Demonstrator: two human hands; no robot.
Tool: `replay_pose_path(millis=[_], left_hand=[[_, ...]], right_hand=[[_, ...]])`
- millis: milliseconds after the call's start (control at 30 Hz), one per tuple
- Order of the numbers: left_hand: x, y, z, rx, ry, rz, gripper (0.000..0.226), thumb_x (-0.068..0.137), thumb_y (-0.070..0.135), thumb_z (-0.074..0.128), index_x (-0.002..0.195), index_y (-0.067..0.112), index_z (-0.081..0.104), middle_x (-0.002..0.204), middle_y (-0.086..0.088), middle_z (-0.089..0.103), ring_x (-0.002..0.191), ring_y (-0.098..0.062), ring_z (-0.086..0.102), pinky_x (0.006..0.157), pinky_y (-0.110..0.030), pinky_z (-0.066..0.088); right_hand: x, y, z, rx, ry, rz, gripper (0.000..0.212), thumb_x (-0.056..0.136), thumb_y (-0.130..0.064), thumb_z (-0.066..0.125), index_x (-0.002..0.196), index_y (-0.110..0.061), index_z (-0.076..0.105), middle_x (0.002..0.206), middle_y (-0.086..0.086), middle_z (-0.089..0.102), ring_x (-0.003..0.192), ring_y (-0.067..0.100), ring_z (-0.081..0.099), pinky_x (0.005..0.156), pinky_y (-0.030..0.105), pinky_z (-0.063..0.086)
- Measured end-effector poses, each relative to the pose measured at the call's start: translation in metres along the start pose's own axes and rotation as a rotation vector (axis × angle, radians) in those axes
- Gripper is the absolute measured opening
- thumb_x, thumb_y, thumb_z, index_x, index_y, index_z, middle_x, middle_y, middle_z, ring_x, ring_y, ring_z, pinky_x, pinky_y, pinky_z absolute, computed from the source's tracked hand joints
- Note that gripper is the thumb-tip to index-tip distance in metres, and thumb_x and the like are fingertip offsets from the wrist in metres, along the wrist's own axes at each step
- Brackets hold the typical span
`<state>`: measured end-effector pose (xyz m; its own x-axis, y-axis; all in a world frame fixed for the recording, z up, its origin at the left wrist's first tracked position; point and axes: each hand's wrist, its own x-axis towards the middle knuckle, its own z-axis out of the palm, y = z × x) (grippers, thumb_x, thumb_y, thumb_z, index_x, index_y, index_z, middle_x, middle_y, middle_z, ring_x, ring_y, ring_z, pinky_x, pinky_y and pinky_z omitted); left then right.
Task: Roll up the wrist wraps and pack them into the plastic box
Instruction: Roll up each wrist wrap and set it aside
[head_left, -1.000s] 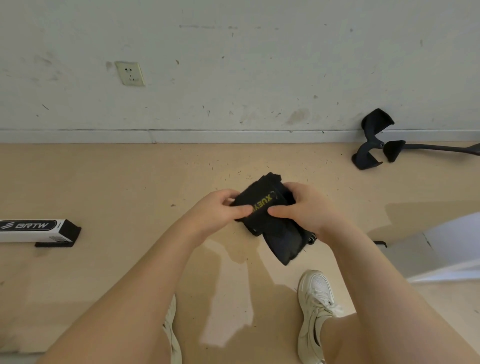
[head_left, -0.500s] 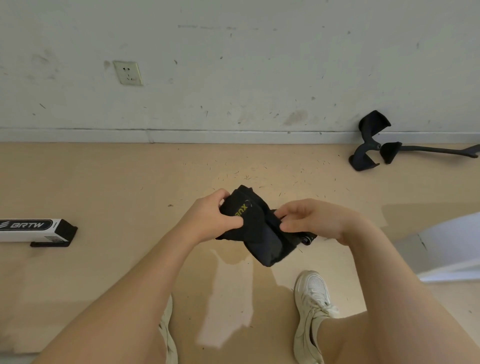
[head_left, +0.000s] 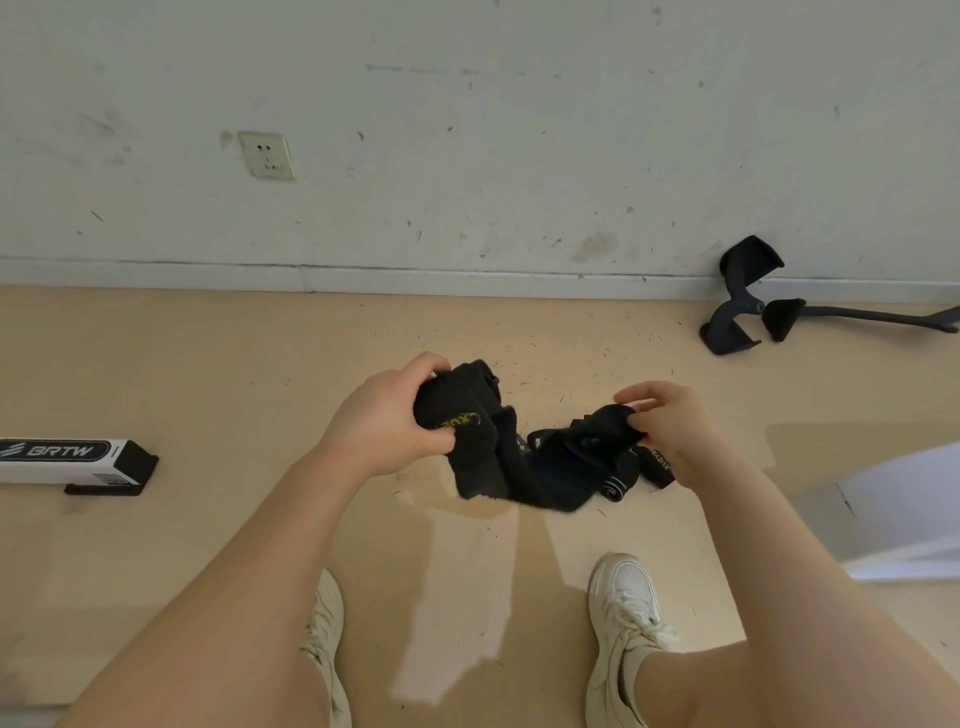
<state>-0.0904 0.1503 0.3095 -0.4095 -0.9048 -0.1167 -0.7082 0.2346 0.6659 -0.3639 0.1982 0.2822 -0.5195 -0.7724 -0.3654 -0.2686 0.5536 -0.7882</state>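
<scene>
Both hands held the black wrist wraps (head_left: 498, 452) above bare floor (head_left: 208, 374), left hand (head_left: 387, 421) gripping one bunched end, right hand (head_left: 670, 431) pinching the other, near the white box (head_left: 62, 460)

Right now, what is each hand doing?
Left hand: grips the bunched end of the black wrap.
Right hand: pinches the wrap's other end.

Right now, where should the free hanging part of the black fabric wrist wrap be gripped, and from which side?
Probably at the sagging middle fold of the black fabric wrist wrap, from below. The left hand grips one bunched end, the right hand pinches the other, so only the drooping middle stays free.
</scene>
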Motion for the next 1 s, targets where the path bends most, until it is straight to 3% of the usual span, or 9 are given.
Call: replay_pose_path(millis=[67, 133, 233, 300, 367, 567, 667, 800, 1000], left_hand=[[-0.001, -0.003, -0.002, -0.023, -0.011, -0.012, 0.048, 0.074, 0.022, 0.071, 0.113, 0.036, 0.046, 0.103, 0.011, 0.063, 0.082, -0.014, 0.062, 0.071, -0.036, 0.054], [-0.001, -0.002, -0.003, -0.070, 0.004, -0.012, 0.047, 0.075, 0.022, 0.072, 0.110, 0.038, 0.045, 0.102, 0.012, 0.063, 0.082, -0.011, 0.062, 0.071, -0.034, 0.055], [0.000, 0.007, 0.000, -0.109, 0.018, 0.024, 0.047, 0.076, 0.022, 0.072, 0.110, 0.038, 0.044, 0.101, 0.013, 0.062, 0.083, -0.010, 0.062, 0.071, -0.032, 0.055], [0.000, 0.010, 0.004, -0.113, 0.021, 0.035, 0.047, 0.076, 0.023, 0.072, 0.113, 0.035, 0.045, 0.100, 0.013, 0.063, 0.083, -0.010, 0.062, 0.072, -0.033, 0.055], [0.000, 0.010, 0.005, -0.156, 0.023, 0.009, 0.049, 0.077, 0.023, 0.072, 0.117, 0.033, 0.046, 0.100, 0.013, 0.063, 0.086, -0.010, 0.063, 0.073, -0.034, 0.056], [-0.001, 0.005, -0.001, -0.353, -0.006, -0.064, 0.040, 0.081, 0.017, 0.069, 0.114, 0.029, 0.050, 0.094, 0.010, 0.068, 0.086, -0.011, 0.066, 0.071, -0.026, 0.054], [-0.003, 0.005, -0.002, -0.398, -0.037, -0.053, 0.039, 0.080, 0.014, 0.070, 0.110, 0.031, 0.051, 0.094, 0.008, 0.070, 0.085, -0.015, 0.067, 0.075, -0.033, 0.056], [-0.004, 0.011, 0.006, -0.338, -0.074, -0.025, 0.042, 0.077, 0.016, 0.072, 0.110, 0.032, 0.051, 0.094, 0.009, 0.069, 0.081, -0.013, 0.068, 0.069, -0.032, 0.058], [-0.005, 0.016, 0.019, -0.300, -0.093, 0.022, 0.040, 0.074, 0.015, 0.072, 0.102, 0.035, 0.051, 0.086, 0.013, 0.070, 0.074, -0.012, 0.065, 0.064, -0.023, 0.053]], right_hand=[[0.005, 0.009, -0.001, -0.099, 0.136, 0.103, 0.031, 0.090, 0.007, 0.047, 0.111, -0.012, 0.059, 0.115, 0.016, 0.057, 0.100, 0.030, 0.056, 0.080, 0.040, 0.050], [-0.002, 0.008, 0.008, -0.281, 0.122, 0.017, 0.035, 0.093, -0.007, 0.051, 0.129, -0.012, 0.050, 0.131, 0.013, 0.050, 0.111, 0.028, 0.052, 0.087, 0.038, 0.045], [-0.028, -0.011, 0.026, -0.164, -0.208, -0.354, 0.033, 0.097, -0.028, 0.049, 0.128, -0.020, 0.054, 0.128, -0.008, 0.053, 0.116, 0.010, 0.048, 0.101, 0.030, 0.035], [-0.047, -0.026, 0.033, 0.030, -0.548, -0.413, 0.023, 0.098, -0.030, 0.048, 0.113, -0.021, 0.063, 0.105, -0.007, 0.067, 0.099, 0.009, 0.061, 0.090, 0.029, 0.048], [-0.052, -0.028, 0.036, 0.033, -0.680, -0.435, 0.014, 0.093, -0.023, 0.058, 0.106, -0.022, 0.062, 0.095, -0.004, 0.071, 0.090, 0.011, 0.067, 0.078, 0.027, 0.055], [-0.050, -0.031, 0.038, 0.049, -0.563, -0.415, 0.011, 0.094, -0.012, 0.054, 0.085, -0.007, 0.059, 0.071, -0.001, 0.058, 0.062, 0.007, 0.054, 0.059, 0.017, 0.044], [-0.048, -0.031, 0.034, 0.158, -0.557, -0.227, 0.020, 0.095, -0.017, 0.054, 0.079, -0.009, 0.064, 0.072, 0.001, 0.063, 0.068, 0.013, 0.058, 0.067, 0.023, 0.047], [-0.046, -0.032, 0.037, 0.074, -0.342, -0.029, 0.018, 0.091, -0.017, 0.059, 0.088, -0.003, 0.071, 0.086, 0.012, 0.069, 0.085, 0.026, 0.062, 0.076, 0.033, 0.048], [-0.037, -0.025, 0.041, -0.169, -0.179, -0.111, 0.027, 0.093, -0.021, 0.055, 0.093, 0.003, 0.067, 0.085, 0.022, 0.065, 0.071, 0.029, 0.055, 0.064, 0.036, 0.046]])
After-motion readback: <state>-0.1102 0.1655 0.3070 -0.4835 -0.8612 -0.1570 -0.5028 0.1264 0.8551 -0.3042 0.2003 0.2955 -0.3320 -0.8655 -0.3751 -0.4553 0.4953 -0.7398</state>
